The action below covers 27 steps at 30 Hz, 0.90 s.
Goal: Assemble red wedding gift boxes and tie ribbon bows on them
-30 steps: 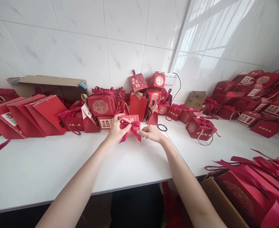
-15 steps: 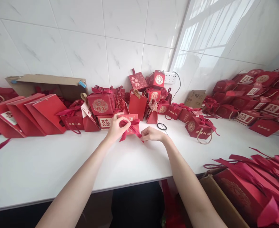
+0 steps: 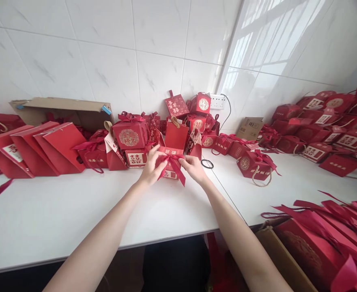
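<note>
In front of me on the white table stands a small red gift box (image 3: 170,174) with white and gold lettering. A dark red ribbon (image 3: 175,167) forms a bow across its top. My left hand (image 3: 153,164) pinches the bow's left side between thumb and fingers. On the other side my right hand (image 3: 193,167) has its thumb and fingertips closed on the bow's right loop. Two ribbon tails hang down over the box's front. Fingers and ribbon cover much of the box.
Stacked red boxes (image 3: 130,136) line the wall behind, with flat red bags (image 3: 64,148) at left. A black ring (image 3: 207,164) lies right of my hand. One hexagonal box (image 3: 256,165) stands farther right. A filled carton (image 3: 283,259) sits at the lower right, below the table edge.
My right hand has moved up from the ribbon's tail end to the bow's right loop. The box's front now shows more, and the left hand still holds the bow.
</note>
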Motion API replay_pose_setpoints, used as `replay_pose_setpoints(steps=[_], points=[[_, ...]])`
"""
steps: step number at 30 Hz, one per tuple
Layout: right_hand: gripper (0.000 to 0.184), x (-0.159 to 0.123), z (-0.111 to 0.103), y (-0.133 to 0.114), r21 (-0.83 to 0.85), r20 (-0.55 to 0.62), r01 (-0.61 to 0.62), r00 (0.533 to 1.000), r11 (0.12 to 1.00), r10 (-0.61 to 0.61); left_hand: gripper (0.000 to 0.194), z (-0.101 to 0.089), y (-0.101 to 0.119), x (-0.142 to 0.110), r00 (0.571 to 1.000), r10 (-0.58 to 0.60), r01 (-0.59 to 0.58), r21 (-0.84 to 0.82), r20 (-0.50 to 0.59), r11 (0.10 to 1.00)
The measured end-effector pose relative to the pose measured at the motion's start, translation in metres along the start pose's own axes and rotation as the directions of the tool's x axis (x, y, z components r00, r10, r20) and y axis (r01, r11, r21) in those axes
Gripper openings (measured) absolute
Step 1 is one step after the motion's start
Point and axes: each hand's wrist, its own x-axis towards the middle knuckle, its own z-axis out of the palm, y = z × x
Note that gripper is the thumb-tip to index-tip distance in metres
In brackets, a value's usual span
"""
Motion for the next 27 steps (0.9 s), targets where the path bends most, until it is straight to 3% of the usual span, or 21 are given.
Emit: replay_pose_setpoints(steps=[4, 8, 13, 18, 25, 27], points=[[0.046, 0.001, -0.004, 0.0, 0.053, -0.031, 0.012, 0.999, 0.999, -0.01, 0.017, 0.007, 0.003, -0.002, 1.0, -0.017, 0.016, -0.082, -0.01, 0.997], [0.052, 0.003, -0.003, 0.003, 0.143, -0.129, -0.094, 0.985, 0.985, 0.113, 0.024, 0.007, 0.007, -0.001, 0.987, -0.158, 0.158, -0.15, 0.01, 0.976], [0.042, 0.003, -0.002, 0.003, 0.195, -0.083, -0.101, 0.989, 0.976, 0.119, 0.049, -0.002, 0.008, 0.005, 0.987, -0.162, 0.161, -0.187, 0.015, 0.969], [0.041, 0.002, -0.001, 0.003, 0.22, -0.048, -0.093, 0.993, 0.971, 0.106, 0.026, -0.005, 0.006, 0.009, 0.982, -0.191, 0.19, -0.173, 0.011, 0.966], [0.039, 0.005, -0.001, 0.007, 0.262, -0.074, -0.09, 0.991, 0.961, 0.113, 0.026, -0.003, 0.008, 0.009, 0.973, -0.231, 0.225, -0.193, -0.005, 0.955], [0.038, 0.005, -0.002, 0.007, 0.281, -0.06, -0.089, 0.992, 0.956, 0.11, 0.023, -0.007, 0.009, 0.009, 0.977, -0.211, 0.214, -0.218, 0.036, 0.952]])
